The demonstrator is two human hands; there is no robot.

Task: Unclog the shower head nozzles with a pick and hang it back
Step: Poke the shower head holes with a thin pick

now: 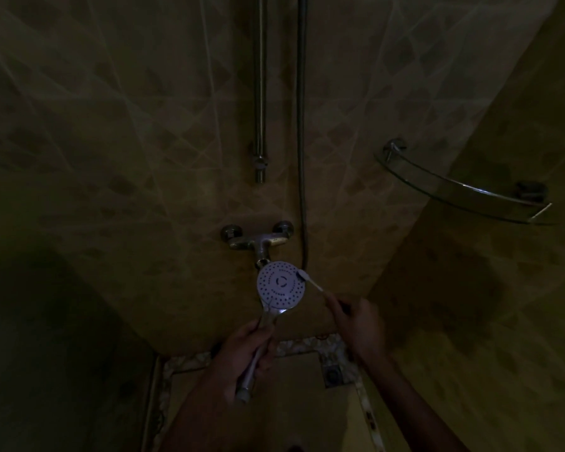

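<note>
The scene is dim. A round white shower head [279,283] with many dark nozzle holes faces me, just below the wall tap. My left hand [247,350] grips its chrome handle from below. My right hand [356,324] holds a thin white pick with a small brush-like tip [304,278]. That tip rests on the upper right rim of the shower head's face.
A chrome mixer tap [258,238] sits on the tiled wall behind the shower head. A vertical slide rail [260,93] and the hose [302,125] run up the wall. A glass corner shelf [463,187] is at the right. A floor drain [333,375] lies below.
</note>
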